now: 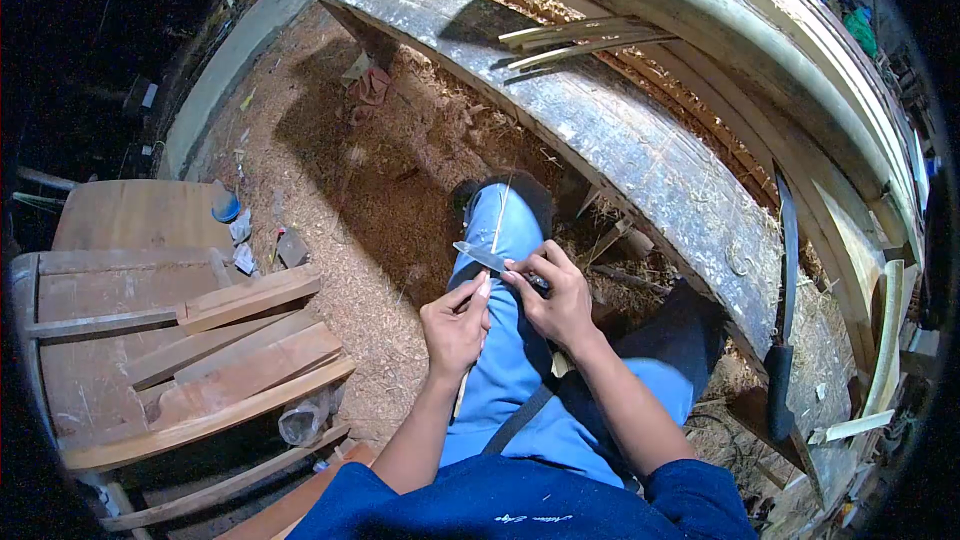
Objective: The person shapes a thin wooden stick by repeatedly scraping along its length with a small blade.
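Observation:
My left hand (pixel 455 327) pinches a thin strip of wood or bamboo (pixel 498 223) between thumb and fingers, above my knee. One end of the strip points away from me over my trouser leg (pixel 510 340), and the other comes out below my palm. In my right hand (pixel 556 296) is a small knife (pixel 478 257), its dark handle partly hidden by the fingers. The blade lies across the strip, just beyond my left thumb, and points left. Both hands are close together. Whether the edge bites into the strip I cannot tell.
A long worn plank (pixel 640 155) curves across my right, bearing several split strips (pixel 585 37) and a machete (pixel 788 270) with a black handle. Behind it lies a thick bamboo pole (pixel 700 15). Wooden pieces (pixel 250 370) are stacked at left. Shavings (pixel 370 340) cover the ground.

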Available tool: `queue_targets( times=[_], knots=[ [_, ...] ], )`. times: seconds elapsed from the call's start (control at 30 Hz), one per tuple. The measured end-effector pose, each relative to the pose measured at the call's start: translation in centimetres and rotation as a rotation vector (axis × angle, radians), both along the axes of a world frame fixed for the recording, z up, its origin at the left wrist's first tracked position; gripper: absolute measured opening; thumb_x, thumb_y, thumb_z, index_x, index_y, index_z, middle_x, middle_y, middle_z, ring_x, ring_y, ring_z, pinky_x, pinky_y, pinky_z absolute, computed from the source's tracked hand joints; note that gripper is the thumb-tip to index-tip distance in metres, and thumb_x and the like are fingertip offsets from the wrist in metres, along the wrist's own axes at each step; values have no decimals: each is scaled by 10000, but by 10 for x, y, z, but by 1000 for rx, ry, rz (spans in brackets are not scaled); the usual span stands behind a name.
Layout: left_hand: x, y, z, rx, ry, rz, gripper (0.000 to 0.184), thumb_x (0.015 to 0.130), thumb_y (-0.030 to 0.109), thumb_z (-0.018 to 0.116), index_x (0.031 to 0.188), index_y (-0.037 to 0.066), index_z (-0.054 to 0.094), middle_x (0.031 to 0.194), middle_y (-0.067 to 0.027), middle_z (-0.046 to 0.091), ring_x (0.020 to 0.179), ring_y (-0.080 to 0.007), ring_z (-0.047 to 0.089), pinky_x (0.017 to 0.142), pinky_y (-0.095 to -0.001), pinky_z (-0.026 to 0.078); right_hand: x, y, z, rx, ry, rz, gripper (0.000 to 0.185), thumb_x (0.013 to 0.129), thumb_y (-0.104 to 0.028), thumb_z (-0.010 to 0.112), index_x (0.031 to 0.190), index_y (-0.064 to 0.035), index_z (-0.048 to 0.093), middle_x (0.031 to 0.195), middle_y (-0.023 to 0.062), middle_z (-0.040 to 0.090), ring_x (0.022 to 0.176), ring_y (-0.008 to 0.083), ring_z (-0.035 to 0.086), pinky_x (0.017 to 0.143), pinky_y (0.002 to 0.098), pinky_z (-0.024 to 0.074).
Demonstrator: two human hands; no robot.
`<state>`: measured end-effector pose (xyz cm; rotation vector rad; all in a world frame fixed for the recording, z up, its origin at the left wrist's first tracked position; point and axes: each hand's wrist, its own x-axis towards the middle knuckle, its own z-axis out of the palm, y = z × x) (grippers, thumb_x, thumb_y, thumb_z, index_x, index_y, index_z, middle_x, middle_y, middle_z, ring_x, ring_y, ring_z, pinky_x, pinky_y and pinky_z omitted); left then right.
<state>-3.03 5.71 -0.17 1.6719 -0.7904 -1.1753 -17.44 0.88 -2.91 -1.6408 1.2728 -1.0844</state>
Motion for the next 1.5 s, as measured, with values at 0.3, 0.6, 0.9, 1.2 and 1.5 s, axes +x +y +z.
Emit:
queue_targets(
  times=[0.3,0.6,0.9,1.2,1.5],
  knots=[
    [5,19,6,50,13,-2,219,928,88,639,1131,24,692,550,9,541,387,-37,428,345,-199,324,4,-1,-12,-76,89,-72,145,826,-214,741,917,-104,711,865,75,588,692,285,643,585,394,512],
    [4,4,8,10,26,-14,230,928,109,645,1130,8,685,555,-10,553,370,-47,420,330,-209,313,2,1,-9,-98,7,-66,134,818,-158,745,909,-66,713,846,99,589,703,291,639,602,385,503],
    [6,-11,1,67,-34,-19,229,913,112,670,1095,-26,686,559,1,560,401,-33,430,351,-212,328,7,3,-14,-78,-78,-21,127,789,-88,750,899,-32,717,813,105,571,695,243,617,616,329,495],
    [12,0,-1,9,-8,-52,231,915,54,652,1135,-9,685,584,13,560,457,-14,434,397,-193,323,15,-13,-34,-251,-20,-171,125,798,-107,745,900,-60,689,799,112,599,639,301,630,585,375,506],
    [3,-8,8,54,-3,-58,266,914,62,642,1173,1,655,570,1,562,414,-22,441,369,-196,329,9,-23,-28,178,-265,-225,168,935,-143,633,1002,7,665,968,136,714,900,169,664,808,296,506]
  ],
)
